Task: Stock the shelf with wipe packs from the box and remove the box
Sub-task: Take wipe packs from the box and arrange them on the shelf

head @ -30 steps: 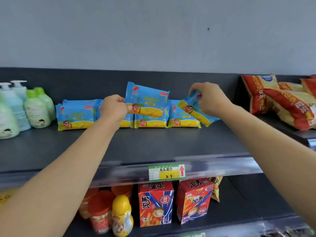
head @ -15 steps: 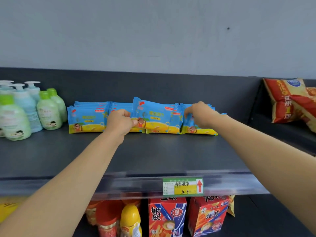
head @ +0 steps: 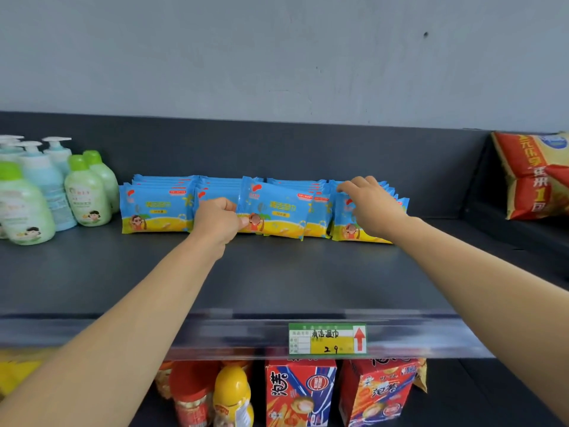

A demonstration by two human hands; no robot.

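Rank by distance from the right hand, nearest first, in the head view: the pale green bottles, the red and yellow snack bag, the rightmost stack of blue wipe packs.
1. Rightmost stack of blue wipe packs: under the right hand.
2. Red and yellow snack bag: far right.
3. Pale green bottles: far left.

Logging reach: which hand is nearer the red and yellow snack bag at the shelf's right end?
Right. The right hand sits on the rightmost blue wipe packs, left of the red and yellow snack bag; the left hand pinches a blue wipe pack farther left.
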